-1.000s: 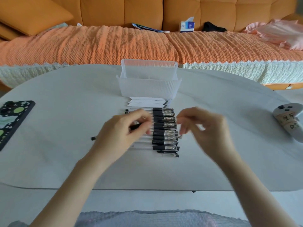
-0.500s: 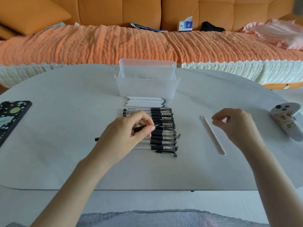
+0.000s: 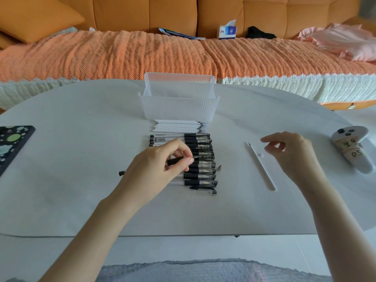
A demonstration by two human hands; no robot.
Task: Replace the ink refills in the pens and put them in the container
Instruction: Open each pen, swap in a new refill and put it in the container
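My left hand [image 3: 154, 167] pinches one opened pen [image 3: 175, 160] by its black grip, over the row of pens [image 3: 200, 161] on the desk [image 3: 81, 190]. My right hand [image 3: 291, 153] hangs empty, fingers [image 3: 266, 139] loosely spread, just beside the pulled refill [image 3: 261, 167]. The small metal tip [image 3: 219, 167] sits at the row's right edge. Next I judge a fresh refill from the white stack [image 3: 179, 126] before the empty container [image 3: 179, 102] is needed: slide it in straight, keeping the barrel steady.
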